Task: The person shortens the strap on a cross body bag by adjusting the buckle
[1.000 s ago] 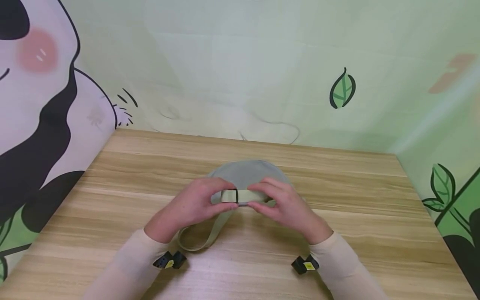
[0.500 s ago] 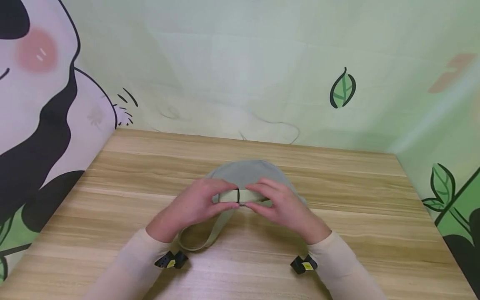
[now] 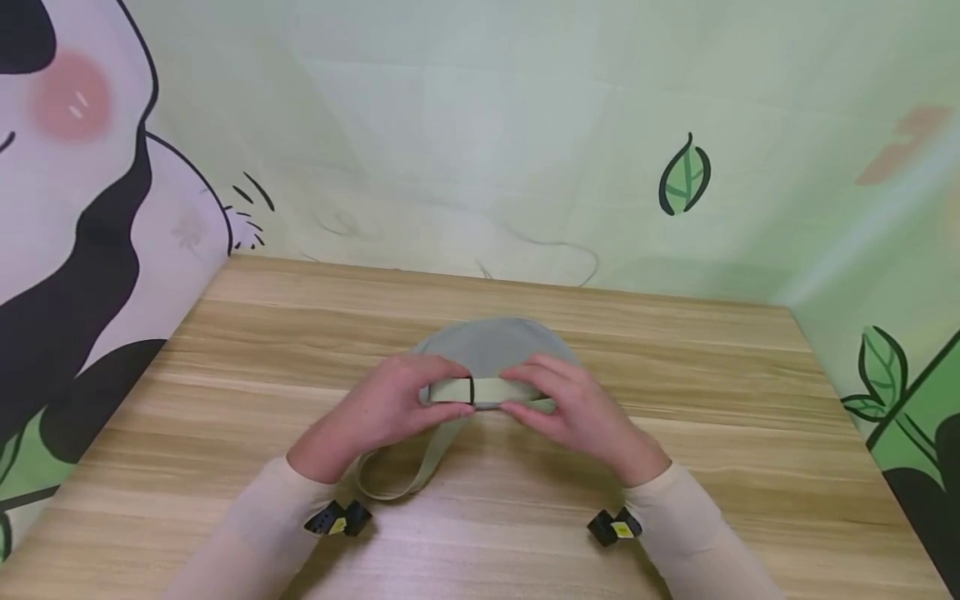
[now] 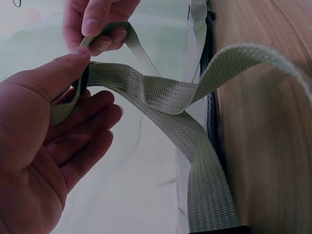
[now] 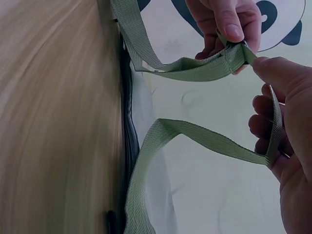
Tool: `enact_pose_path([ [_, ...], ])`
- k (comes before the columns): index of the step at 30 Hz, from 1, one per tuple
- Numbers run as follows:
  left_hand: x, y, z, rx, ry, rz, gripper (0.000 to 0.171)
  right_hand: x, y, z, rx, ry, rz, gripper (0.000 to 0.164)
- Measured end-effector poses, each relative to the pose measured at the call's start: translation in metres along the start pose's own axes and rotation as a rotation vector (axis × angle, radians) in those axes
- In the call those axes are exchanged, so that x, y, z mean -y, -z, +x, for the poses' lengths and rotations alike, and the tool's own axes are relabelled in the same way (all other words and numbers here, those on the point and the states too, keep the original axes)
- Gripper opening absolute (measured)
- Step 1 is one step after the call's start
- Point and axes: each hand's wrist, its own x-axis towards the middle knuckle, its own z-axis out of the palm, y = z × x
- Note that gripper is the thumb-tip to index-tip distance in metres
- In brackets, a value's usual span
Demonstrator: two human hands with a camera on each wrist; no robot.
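Note:
A grey, round-edged bag (image 3: 498,346) with a dark zipper (image 5: 127,107) lies on the table under both hands. Its pale green webbing strap (image 3: 491,390) runs between the hands and passes through a thin black slider buckle (image 3: 472,391). My left hand (image 3: 390,400) pinches the strap at the buckle between thumb and fingers. Just to the right, my right hand (image 3: 573,408) pinches the strap between thumb and forefinger. In the right wrist view the strap also passes across the right palm. A loose strap loop (image 3: 393,497) hangs toward the near side, below the left hand.
The wooden table (image 3: 712,375) spreads around the bag. Behind it rises a pale green wall cloth (image 3: 450,150) printed with a leaf, and a panda print (image 3: 97,208) covers the left side. Small black cameras sit at both wrists.
The right hand moved slightly left toward the buckle, then back right, widening the gap between the hands. The buckle shifted a little right, then left. Both hands keep their pinch on the strap.

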Motion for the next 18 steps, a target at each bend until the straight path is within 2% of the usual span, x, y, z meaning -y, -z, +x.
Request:
enact_pose_path([
  [12,-0.002,-0.005,0.002,0.029,0.016,0.015,0.030,0.008,-0.007,0.007,0.043,-0.020,0.027,0.031],
  [18,-0.004,-0.007,0.004,0.045,-0.001,0.033,0.032,0.011,-0.011,0.009,0.043,-0.018,0.053,0.042],
])
